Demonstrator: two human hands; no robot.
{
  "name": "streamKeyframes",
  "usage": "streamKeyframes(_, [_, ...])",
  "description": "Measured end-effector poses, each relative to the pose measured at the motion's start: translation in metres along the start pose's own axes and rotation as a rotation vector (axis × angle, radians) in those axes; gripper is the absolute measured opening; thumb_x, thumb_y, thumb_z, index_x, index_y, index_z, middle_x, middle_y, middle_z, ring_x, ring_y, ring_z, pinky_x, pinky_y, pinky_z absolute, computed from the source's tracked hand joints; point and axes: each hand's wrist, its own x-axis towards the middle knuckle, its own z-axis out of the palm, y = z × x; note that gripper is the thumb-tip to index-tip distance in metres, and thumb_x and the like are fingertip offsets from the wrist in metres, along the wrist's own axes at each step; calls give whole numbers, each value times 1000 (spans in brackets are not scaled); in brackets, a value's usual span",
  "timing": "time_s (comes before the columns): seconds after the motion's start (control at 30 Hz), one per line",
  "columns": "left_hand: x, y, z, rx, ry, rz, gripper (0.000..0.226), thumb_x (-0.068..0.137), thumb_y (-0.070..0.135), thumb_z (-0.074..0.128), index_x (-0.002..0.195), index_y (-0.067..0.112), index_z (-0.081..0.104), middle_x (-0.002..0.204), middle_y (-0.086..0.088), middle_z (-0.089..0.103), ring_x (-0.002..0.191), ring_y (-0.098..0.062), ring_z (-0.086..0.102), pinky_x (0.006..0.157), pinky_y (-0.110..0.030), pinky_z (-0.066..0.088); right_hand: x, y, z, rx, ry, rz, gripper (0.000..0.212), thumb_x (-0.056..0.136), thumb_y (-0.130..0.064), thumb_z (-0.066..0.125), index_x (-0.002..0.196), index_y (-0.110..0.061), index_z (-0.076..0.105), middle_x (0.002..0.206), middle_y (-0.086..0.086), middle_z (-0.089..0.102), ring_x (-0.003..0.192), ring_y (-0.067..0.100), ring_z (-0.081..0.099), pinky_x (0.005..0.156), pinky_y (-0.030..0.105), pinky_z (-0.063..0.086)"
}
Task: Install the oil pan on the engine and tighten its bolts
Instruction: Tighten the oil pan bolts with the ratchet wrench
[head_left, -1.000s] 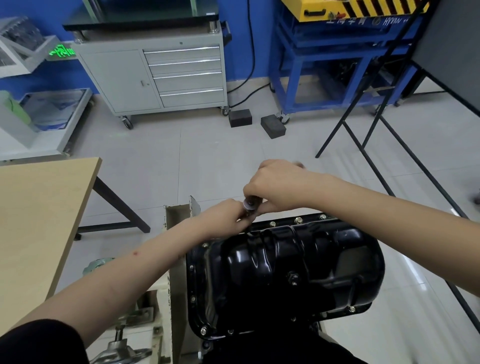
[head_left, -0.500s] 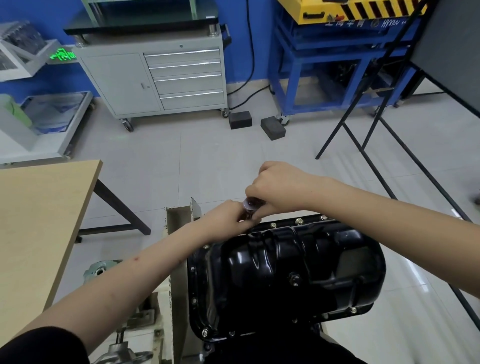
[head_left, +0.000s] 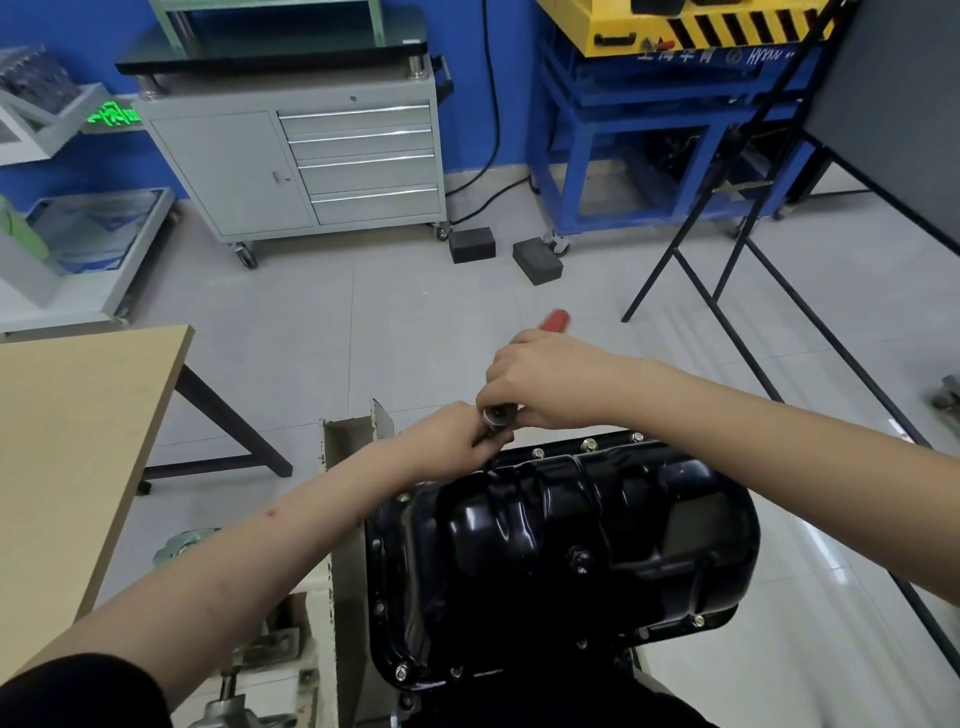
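While the right hand (head_left: 550, 384) grips a red-handled ratchet (head_left: 555, 319), the left hand (head_left: 449, 431) pinches its socket (head_left: 496, 415) at the far flange of the black oil pan (head_left: 561, 551), which sits bolted on the engine. Open floor (head_left: 363, 332) lies beyond; a wooden surface (head_left: 67, 441) stands left.
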Motion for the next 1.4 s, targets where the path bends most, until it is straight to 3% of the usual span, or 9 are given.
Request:
streamKeyframes(0.27, [-3, 2, 2, -28, 80, -53, 37, 95, 31, 42, 78, 0, 50, 65, -13, 50, 59, -19, 39, 55, -29, 30, 2, 3, 0, 4, -10, 45, 26, 90, -40, 47, 103, -19, 56, 96, -2, 64, 93, 21, 58, 90, 28, 34])
streamKeyframes(0.53, [-3, 0, 4, -74, 105, -103, 23, 93, 16, 42, 98, 0, 57, 94, -17, 64, 88, -31, 57, 78, -38, 45, 6, -2, 3, 81, 21, 147, 40, 88, -52, 49, 97, -14, 59, 90, 6, 65, 75, 26, 52, 66, 28, 31])
streamKeyframes(0.67, [1, -3, 5, -117, 116, -130, 29, 92, 15, 40, 64, 14, 42, 63, 0, 49, 56, -11, 41, 50, -18, 32, 7, -10, 2, 77, 22, 244, 41, 89, -53, 44, 84, -15, 56, 82, 7, 59, 58, 22, 34, 46, 26, 19])
streamKeyframes(0.83, [-2, -1, 9, -230, 195, -169, 45, 91, 13, 45, 50, 19, 27, 42, 9, 28, 40, -6, 25, 41, -14, 27, 8, -15, 3, 131, 28, 309, 43, 90, -49, 44, 62, -18, 36, 84, 9, 62, 61, 24, 38, 45, 24, 16])
streamKeyframes(0.9, [-2, -1, 9, -233, 189, -176, 45, 91, 11, 43, 50, 18, 27, 42, 10, 28, 40, -6, 24, 40, -13, 28, 8, -15, 3, 144, 33, 316, 39, 90, -48, 45, 66, -17, 40, 85, 9, 63, 62, 24, 39, 45, 25, 17])
streamKeyframes(1.0, [-2, -2, 8, -204, 155, -172, 37, 92, 10, 39, 56, 17, 29, 50, 5, 33, 47, -8, 25, 43, -15, 30, 9, -16, 2, 153, 42, 316, 35, 90, -48, 45, 80, -15, 55, 86, 9, 63, 63, 24, 40, 45, 25, 16])
streamKeyframes(1.17, [-2, -4, 6, -148, 121, -110, 33, 91, 8, 38, 61, 19, 30, 57, 1, 36, 52, -11, 29, 50, -23, 25, 9, -15, 0, 173, -14, 290, 32, 90, -46, 47, 90, -15, 55, 91, 7, 63, 66, 23, 42, 48, 27, 21])
streamKeyframes(1.27, [-3, -5, 8, -126, 112, -91, 26, 94, 14, 40, 69, 14, 46, 63, -6, 50, 58, -16, 42, 55, -22, 35, 8, -10, -2, 192, -70, 215, 29, 90, -39, 50, 108, -16, 56, 101, 4, 63, 87, 25, 55, 62, 29, 31])
streamKeyframes(1.4, [0, -4, 11, -82, 100, -69, 35, 98, 24, 37, 100, -5, 57, 95, -22, 64, 88, -33, 59, 80, -42, 45, 7, -3, -4, 106, -91, 74, 19, 90, -25, 50, 106, -18, 56, 101, 0, 63, 97, 24, 56, 83, 31, 38])
